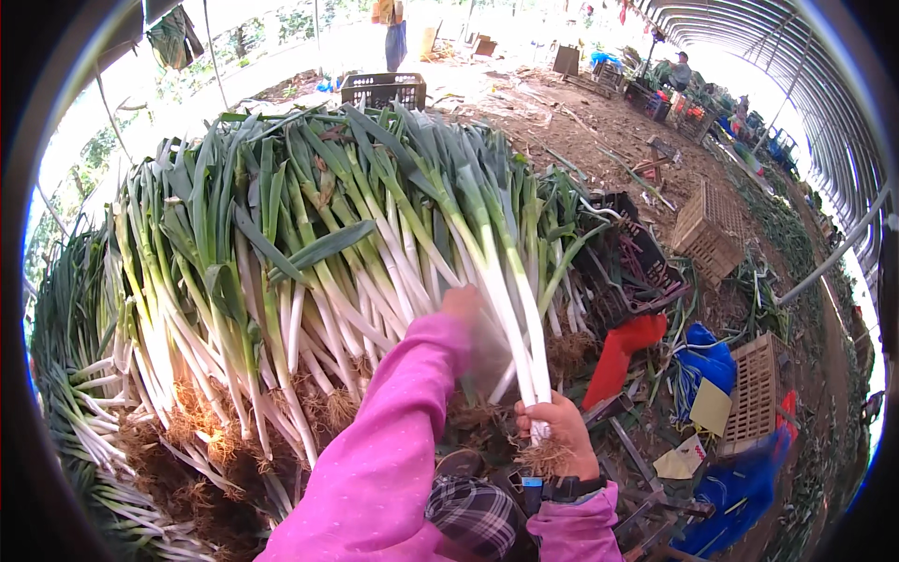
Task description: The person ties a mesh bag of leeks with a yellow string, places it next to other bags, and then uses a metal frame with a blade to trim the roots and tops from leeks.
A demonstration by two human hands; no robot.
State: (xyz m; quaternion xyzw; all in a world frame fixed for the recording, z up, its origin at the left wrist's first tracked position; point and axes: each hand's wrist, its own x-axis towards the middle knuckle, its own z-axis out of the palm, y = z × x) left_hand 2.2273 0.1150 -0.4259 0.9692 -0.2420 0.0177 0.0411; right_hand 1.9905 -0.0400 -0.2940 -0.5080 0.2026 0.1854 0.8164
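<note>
My right hand (562,436), with a dark band at its wrist, is closed around the root ends of a few long leeks (513,314). Their white shanks rise away from me, and their green tops lie over a big heap of leeks (272,215). My left hand (461,304) reaches in among the white shanks at the heap's near right side. It is blurred by motion and its fingers are mostly hidden, so whether it grips anything cannot be made out. Brown tangled roots (220,417) hang along the near side of the heap.
Beside the heap's right end is a dark crate (632,253), with red sheeting (623,356) below it. Tan crates (709,229) and blue plastic (730,501) lie farther right. Another dark crate (384,91) stands behind the heap. A person (682,70) is far off.
</note>
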